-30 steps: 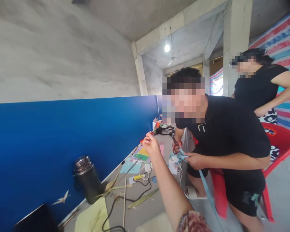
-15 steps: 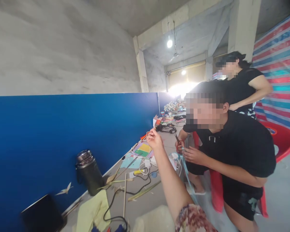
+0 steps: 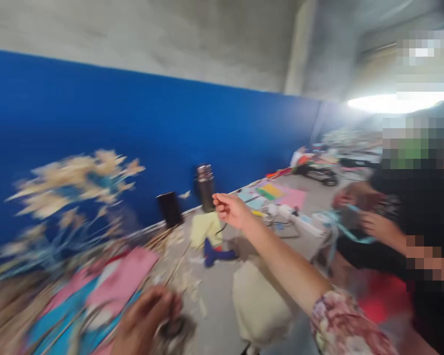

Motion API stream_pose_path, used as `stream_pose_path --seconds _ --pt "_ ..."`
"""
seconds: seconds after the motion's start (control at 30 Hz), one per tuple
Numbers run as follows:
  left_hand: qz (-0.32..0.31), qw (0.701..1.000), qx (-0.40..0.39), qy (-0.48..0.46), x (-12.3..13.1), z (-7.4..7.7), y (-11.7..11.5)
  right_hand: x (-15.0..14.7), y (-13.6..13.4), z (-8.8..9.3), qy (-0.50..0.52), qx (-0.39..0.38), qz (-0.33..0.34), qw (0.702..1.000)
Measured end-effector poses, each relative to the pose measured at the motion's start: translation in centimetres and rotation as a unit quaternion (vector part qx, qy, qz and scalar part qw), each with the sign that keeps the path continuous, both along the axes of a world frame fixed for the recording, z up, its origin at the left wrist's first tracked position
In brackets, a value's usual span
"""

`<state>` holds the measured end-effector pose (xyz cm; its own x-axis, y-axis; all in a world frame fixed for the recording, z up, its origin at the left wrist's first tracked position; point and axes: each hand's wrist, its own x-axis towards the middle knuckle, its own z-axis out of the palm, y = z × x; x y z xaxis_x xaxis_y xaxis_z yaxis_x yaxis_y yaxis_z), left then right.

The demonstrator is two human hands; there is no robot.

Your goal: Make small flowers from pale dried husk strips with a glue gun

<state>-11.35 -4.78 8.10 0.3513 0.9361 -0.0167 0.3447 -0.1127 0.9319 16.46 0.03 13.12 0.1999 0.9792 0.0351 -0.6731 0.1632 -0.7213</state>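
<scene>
My right hand (image 3: 231, 209), with a floral sleeve, reaches out over the table. Its fingers are curled in a pinch, and I cannot make out what they hold. Behind its fingertips stands a dark thermos flask (image 3: 206, 190). Below it a blue glue gun (image 3: 218, 253) lies by a pale yellow sheet (image 3: 203, 229). At the bottom left my left hand (image 3: 148, 310) is smeared by motion, its fingers bent inward. A dark round thing (image 3: 172, 328) shows just under those fingers, too blurred to name or to tell whether it is held.
Pale dried-looking flowers (image 3: 77, 180) stand at left beside pink sheets (image 3: 128, 276). A black phone-like slab (image 3: 170, 209) leans on the blue wall panel (image 3: 151, 118). A cream bundle (image 3: 261, 301) lies near me. At right a co-worker's hands (image 3: 381, 227) hold light-blue ribbon.
My view has swung left and down, bringing the flowers, pink sheets and my left hand into sight. My right hand remains raised with fingers pinched.
</scene>
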Motion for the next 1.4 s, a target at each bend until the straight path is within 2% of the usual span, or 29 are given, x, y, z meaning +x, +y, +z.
stream_pose_path --seconds 0.03,0.07,0.13,0.23,0.4,0.57,0.7,0.77,0.9,1.03,1.23,1.4 --pt "-0.013 0.998 -0.02 -0.064 -0.7 0.0 -0.1 -2.8 0.0 -1.0 -0.028 -0.022 0.067 0.997" --pt "0.007 0.992 -0.03 -0.125 -1.2 0.0 0.1 -5.3 -0.1 -1.8 -0.112 -0.029 0.13 0.985" --pt "0.051 0.982 -0.039 -0.178 -1.5 0.2 0.9 -8.9 -0.7 -3.1 -0.252 -0.013 0.219 0.943" --pt "0.075 0.975 -0.031 -0.205 -1.7 0.4 2.2 -11.9 -1.2 -3.9 -0.334 0.029 0.269 0.903" --pt "0.086 0.981 -0.025 -0.175 -2.5 -0.8 2.9 -13.7 -0.9 -4.8 -0.378 0.035 0.238 0.894" --pt "0.098 0.978 -0.021 -0.184 -2.8 -3.0 3.8 -13.9 -0.4 -6.7 -0.418 0.008 0.168 0.893" --pt "0.097 0.983 0.023 -0.157 -2.6 -4.3 3.9 -13.8 -0.5 -8.1 -0.457 0.021 0.134 0.879" --pt "0.098 0.986 0.042 -0.13 -2.5 -4.8 3.9 -13.8 -0.6 -8.6 -0.471 0.031 0.119 0.874" --pt "0.082 0.993 0.031 -0.085 -2.4 -5.5 3.9 -14.3 -0.8 -8.9 -0.506 0.055 0.087 0.856" --pt "0.07 0.995 0.047 -0.062 -2.4 -5.5 3.9 -14.3 -0.8 -8.8 -0.526 0.063 0.06 0.846" --pt "0.096 0.98 0.069 -0.161 -2.4 -4.8 3.9 -13.3 -0.3 -8.8 -0.469 0.065 0.089 0.876" --pt "0.073 0.969 0.044 -0.232 -2.2 -5.6 4.3 -13.4 -0.3 -9.2 -0.463 0.066 0.107 0.877"
